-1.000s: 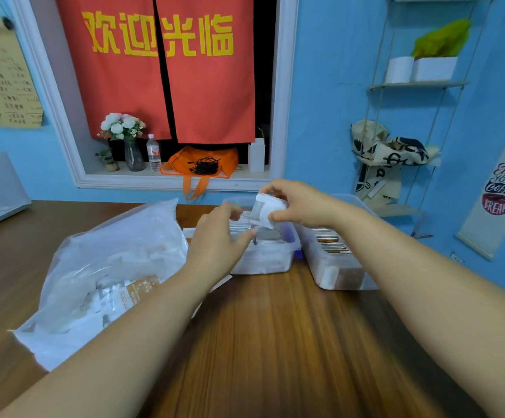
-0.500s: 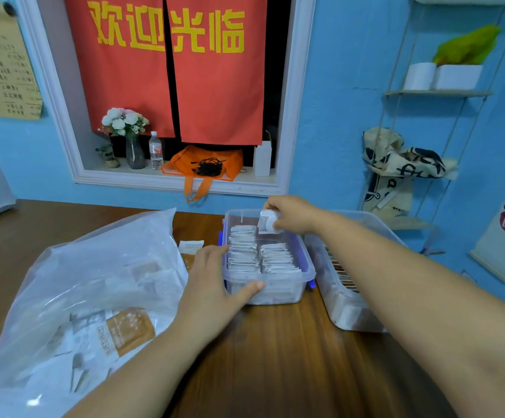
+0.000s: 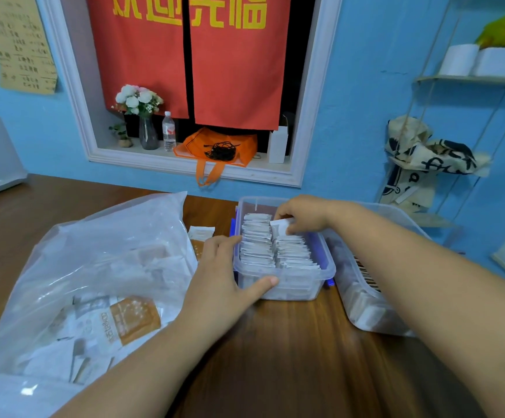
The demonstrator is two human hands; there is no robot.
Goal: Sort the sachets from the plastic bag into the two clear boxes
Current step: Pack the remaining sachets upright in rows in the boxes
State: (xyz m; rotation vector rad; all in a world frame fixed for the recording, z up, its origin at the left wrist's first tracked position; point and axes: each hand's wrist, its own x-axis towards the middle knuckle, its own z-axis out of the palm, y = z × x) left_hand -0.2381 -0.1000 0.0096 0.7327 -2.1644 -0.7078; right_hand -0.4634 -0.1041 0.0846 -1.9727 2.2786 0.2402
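Right hand (image 3: pixel 302 217) pinches one white sachet (image 3: pixel 280 227), its long edge lying across the left box (image 3: pixel 330 264). It is held just above the far end of the right-hand row, so the way in is straight down. Left hand (image 3: pixel 218 279) grips that box's near left corner. Right box (image 3: pixel 366 309) holds darker sachets. More remain in the plastic bag (image 3: pixel 94 251) at the surface's (image 3: pixel 290 357) left edge.
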